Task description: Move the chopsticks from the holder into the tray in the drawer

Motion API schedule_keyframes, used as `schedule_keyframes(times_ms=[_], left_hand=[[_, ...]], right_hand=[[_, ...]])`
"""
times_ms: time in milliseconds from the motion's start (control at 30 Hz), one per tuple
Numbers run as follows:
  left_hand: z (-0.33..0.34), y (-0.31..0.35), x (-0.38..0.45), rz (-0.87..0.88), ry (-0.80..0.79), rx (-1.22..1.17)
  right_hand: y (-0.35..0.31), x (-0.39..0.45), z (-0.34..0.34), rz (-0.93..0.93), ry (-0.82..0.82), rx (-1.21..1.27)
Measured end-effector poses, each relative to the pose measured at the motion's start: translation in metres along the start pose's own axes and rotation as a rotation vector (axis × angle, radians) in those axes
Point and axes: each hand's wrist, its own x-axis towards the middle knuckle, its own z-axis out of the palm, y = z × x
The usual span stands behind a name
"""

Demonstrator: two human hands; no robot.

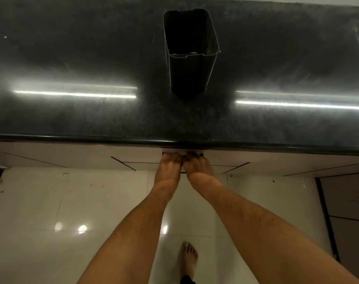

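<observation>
The dark rectangular holder [191,64] stands upright on the black countertop [72,119], straight ahead of me. Its inside looks dark and no chopsticks show in it. Below the counter's front edge is the white drawer front [145,158] with a dark handle [201,154] at its top. My left hand [169,167] and my right hand [197,167] sit side by side on that handle, touching each other, fingers curled over it. The inside of the drawer and its tray are hidden under the counter.
White cabinet fronts [51,154] run left and right of the drawer. A glossy white tiled floor [72,201] lies below, with my bare foot [189,259] on it. A dark cabinet side [346,201] stands at the right.
</observation>
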Motion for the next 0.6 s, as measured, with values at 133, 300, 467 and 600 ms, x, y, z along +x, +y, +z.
schedule_keyframes(times_ms=[133,300,467,600], left_hand=[[-0.001,-0.002,0.011,-0.02,0.1,-0.11],[-0.012,-0.003,0.015,-0.078,0.116,-0.364],[-0.033,-0.005,0.006,-0.126,0.087,-0.652],[-0.038,-0.007,-0.021,-0.21,-0.054,-0.558]], right_hand=[[0.005,0.006,-0.003,-0.021,0.101,0.03],[0.006,0.008,-0.003,-0.022,0.14,0.054],[0.006,0.005,-0.009,0.009,0.089,0.141],[0.005,-0.018,-0.014,-0.038,0.108,0.162]])
